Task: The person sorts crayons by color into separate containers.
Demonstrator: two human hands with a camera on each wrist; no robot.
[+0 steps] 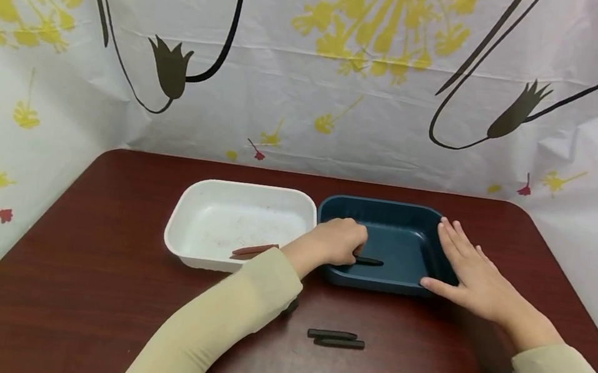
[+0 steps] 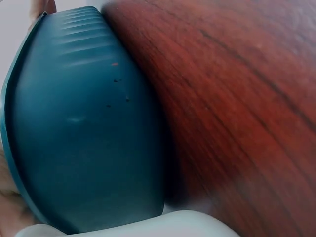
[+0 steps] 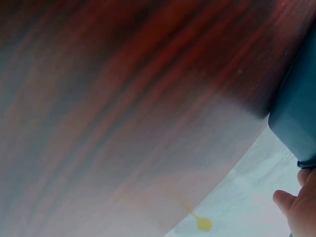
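My left hand [image 1: 341, 241] reaches into the left part of the blue tray [image 1: 371, 283], its fingers curled. They pinch one end of a black crayon [image 1: 370, 261], whose tip points right, low over the tray floor. Flat and spread, my right hand [image 1: 476, 279] rests against the right rim of that tray. The left wrist view has the tray's outer wall [image 2: 89, 123] large, with the left hand [image 2: 12, 210] partly showing at the edge. In the right wrist view, part of the right hand [image 3: 303, 207] touches the tray's rim.
A white tray [image 1: 183, 247] stands left of the blue one, with reddish-brown crayons [image 1: 253, 250] inside. Two black crayons [image 1: 333, 335] lie side by side on the dark red table [image 1: 65, 282]. A dark object [image 1: 291, 305] shows beside the left sleeve. Behind hangs a patterned white sheet [image 1: 267, 81].
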